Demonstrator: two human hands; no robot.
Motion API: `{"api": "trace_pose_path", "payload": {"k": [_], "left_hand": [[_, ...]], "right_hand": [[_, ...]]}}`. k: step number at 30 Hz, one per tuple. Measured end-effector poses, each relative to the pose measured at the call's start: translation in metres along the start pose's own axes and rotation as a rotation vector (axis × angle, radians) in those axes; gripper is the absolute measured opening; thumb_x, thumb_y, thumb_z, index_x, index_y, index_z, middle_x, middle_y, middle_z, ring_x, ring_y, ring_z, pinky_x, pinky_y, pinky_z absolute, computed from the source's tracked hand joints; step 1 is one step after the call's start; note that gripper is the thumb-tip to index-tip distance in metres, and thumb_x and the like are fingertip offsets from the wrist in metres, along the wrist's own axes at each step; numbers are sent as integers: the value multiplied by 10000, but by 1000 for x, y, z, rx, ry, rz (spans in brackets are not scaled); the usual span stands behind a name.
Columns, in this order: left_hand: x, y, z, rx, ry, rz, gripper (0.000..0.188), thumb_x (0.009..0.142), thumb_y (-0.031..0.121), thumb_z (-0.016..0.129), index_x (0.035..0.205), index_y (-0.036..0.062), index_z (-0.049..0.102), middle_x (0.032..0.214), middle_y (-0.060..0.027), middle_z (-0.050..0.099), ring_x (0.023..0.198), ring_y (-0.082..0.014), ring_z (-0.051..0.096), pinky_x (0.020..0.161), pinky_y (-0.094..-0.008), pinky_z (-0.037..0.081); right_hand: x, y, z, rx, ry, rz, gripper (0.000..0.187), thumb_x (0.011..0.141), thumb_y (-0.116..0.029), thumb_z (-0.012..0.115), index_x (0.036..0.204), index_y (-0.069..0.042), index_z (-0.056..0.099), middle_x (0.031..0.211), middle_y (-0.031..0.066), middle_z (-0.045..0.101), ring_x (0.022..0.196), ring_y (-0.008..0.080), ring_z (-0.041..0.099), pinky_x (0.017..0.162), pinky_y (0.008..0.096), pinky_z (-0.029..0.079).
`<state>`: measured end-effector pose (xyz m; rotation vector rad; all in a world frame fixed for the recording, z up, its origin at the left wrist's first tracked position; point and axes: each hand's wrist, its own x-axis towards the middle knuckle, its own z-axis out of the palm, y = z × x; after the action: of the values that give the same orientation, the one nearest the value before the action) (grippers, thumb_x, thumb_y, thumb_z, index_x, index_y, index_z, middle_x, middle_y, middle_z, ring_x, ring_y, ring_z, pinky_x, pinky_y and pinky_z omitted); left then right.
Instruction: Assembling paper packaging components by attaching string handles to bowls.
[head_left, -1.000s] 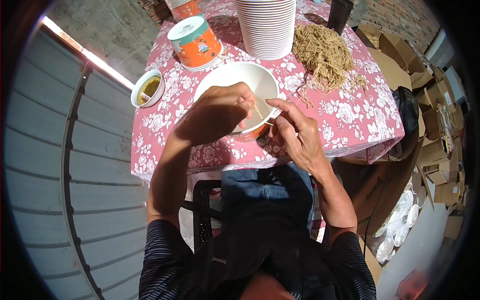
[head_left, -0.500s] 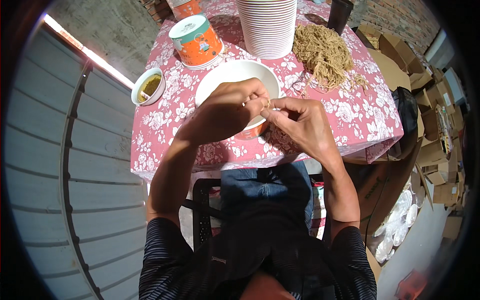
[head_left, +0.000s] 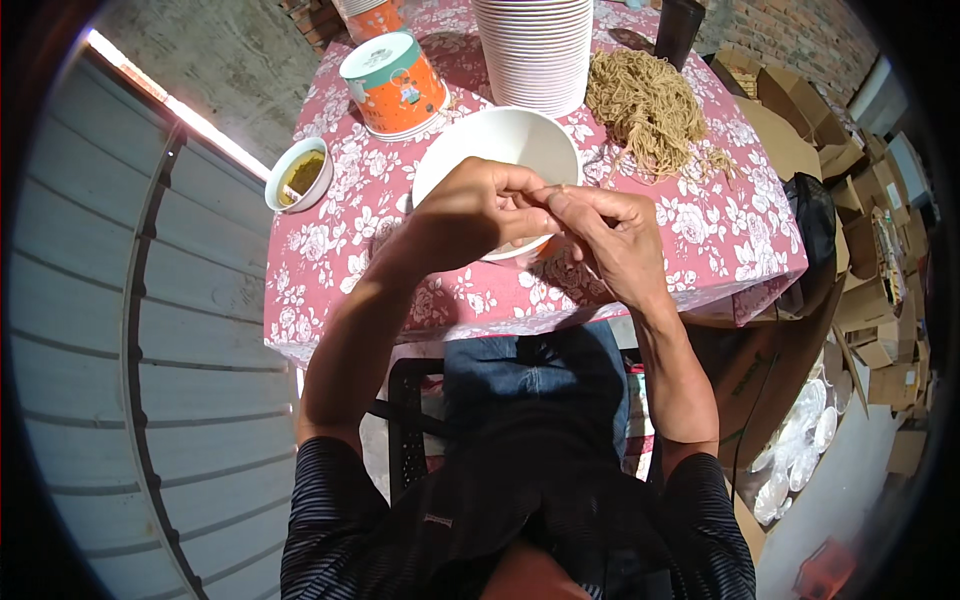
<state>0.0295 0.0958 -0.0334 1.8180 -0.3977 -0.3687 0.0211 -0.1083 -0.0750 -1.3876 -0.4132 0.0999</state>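
Observation:
A white-lined paper bucket (head_left: 495, 130) with an orange printed outside stands upright at the table's near side. Over its near right rim my left hand (head_left: 475, 208) and my right hand (head_left: 618, 222) meet, fingertips together. Both are closed in a pinch. What lies between the fingers is too small and covered to make out. To the right of the bucket, apart from my hands, is a loose heap of tan cords (head_left: 648, 108). The near part of the bucket is hidden by my hands and their shadow.
Behind stand a tall stack of white buckets (head_left: 533, 60) and an upturned orange and teal bucket (head_left: 398, 90). A bowl of yellowish liquid with dark bits (head_left: 302, 176) sits at the left edge. A dark cup (head_left: 681, 32) is far right. Cardboard boxes (head_left: 880, 290) crowd the right side.
The bucket has shifted a little to the right and away from me. My hands have moved slightly right with it, their fingertips still together, and the right fingers are bent differently.

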Motion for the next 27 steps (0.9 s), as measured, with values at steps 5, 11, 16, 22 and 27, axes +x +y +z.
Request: {"api": "trace_pose_path", "payload": {"k": [5,11,16,22,27], "left_hand": [[6,-4,4,-60,-13,20,215,929,132,782,1068,-22,724,926,-38,736,809,-80,649,655,-239,494],[11,-8,13,-142,-7,-10,243,948,127,771,1140,-4,699,912,-22,723,746,-44,606,613,-199,452],[3,-4,12,-140,17,-48,198,926,126,776,1065,15,689,867,22,657,714,-32,567,602,-194,438],[-4,-6,-8,-280,131,311,111,922,-50,671,1017,-8,631,1176,-124,639,1115,-153,604,997,-304,484],[8,2,11,157,148,532,56,928,-23,685,956,-38,639,1055,-117,695,949,-154,672,851,-308,556]], "right_hand": [[-4,3,-7,-28,19,-49,224,1029,-130,682,1167,16,783,715,1,681,569,38,568,514,215,457],[-8,2,-7,88,58,-6,236,1034,-130,677,1200,7,773,709,1,679,557,33,560,503,212,456],[-10,4,-4,124,35,-15,260,1053,-132,649,1259,-7,747,742,-11,677,589,30,560,534,204,454],[-10,27,-9,-26,238,-98,166,1043,-130,658,1128,3,708,785,-37,614,683,26,545,593,213,445],[-24,49,13,-117,90,-60,199,1038,-166,682,959,16,696,713,0,624,620,55,551,532,263,447]]}}
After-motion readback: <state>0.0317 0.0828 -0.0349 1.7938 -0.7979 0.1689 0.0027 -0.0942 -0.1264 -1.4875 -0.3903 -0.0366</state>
